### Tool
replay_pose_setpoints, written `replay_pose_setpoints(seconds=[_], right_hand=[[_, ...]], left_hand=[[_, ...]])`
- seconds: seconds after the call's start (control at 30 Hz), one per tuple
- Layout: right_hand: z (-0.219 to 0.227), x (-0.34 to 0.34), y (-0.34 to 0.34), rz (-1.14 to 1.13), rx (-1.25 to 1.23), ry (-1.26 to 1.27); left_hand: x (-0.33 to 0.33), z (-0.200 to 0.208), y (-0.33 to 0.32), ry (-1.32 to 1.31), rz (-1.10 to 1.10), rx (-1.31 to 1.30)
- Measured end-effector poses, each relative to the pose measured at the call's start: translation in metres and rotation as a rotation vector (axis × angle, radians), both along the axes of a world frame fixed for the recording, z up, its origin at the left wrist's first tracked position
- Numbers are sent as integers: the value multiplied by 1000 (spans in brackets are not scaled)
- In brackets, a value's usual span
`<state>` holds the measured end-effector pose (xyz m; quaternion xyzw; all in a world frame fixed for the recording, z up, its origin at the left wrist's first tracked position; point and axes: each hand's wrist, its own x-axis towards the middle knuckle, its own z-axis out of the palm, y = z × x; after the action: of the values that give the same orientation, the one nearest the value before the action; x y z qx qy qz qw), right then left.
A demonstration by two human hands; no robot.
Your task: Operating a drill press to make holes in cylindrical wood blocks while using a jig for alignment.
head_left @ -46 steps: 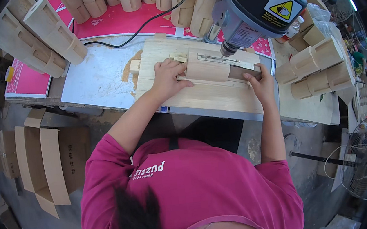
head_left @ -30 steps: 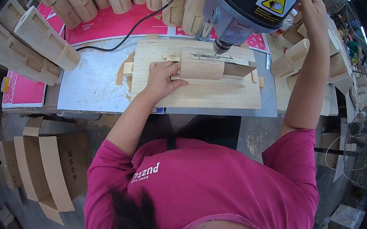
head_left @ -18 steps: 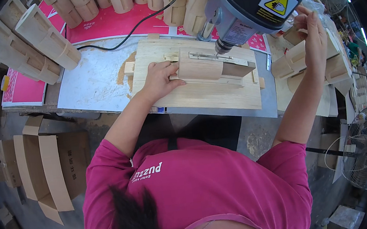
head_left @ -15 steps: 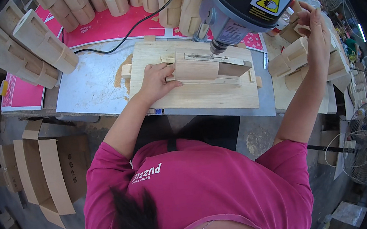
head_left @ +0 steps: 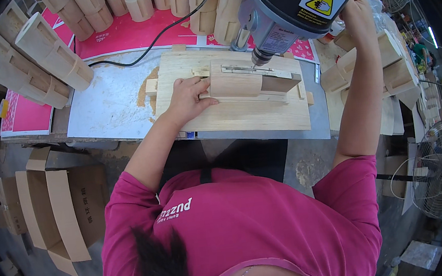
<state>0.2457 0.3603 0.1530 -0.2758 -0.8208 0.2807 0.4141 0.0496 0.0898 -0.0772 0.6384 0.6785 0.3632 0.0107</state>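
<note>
A pale wooden piece, rounded and with a cut-out section at its right, lies in a wooden jig board on the bench. My left hand grips its left end, thumb along the near side and fingers bent over the end. Above the piece hangs a drill press, its chuck over a slot with a narrow metal strip in the top. My right hand is raised against the right side of the machine head; its fingers are mostly hidden behind the housing.
Several stacked wooden cylinders stand at the back and left, more wooden pieces at the right. A black cable crosses the bench. An opened cardboard box sits on the floor at left, a fan at right.
My right hand has moved left and up to the side of the drill press head, from beside it with fingers apart. My left hand and the wooden piece stay in place.
</note>
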Motion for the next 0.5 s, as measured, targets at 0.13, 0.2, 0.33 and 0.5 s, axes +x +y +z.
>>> replay_pose_setpoints(seconds=[0.13,0.2,0.33,0.5], right_hand=[[4,-3,-35,-84,155,37],[5,3,-53,-95,185,64],[-6,13,-104,-138,294,48],[-49,37,-140,-114,290,104]], left_hand=[[0,1,2,19,-25,-8],[0,2,2,16,-30,-28],[-3,0,-4,33,1,-27],[-1,3,0,32,-15,-39]])
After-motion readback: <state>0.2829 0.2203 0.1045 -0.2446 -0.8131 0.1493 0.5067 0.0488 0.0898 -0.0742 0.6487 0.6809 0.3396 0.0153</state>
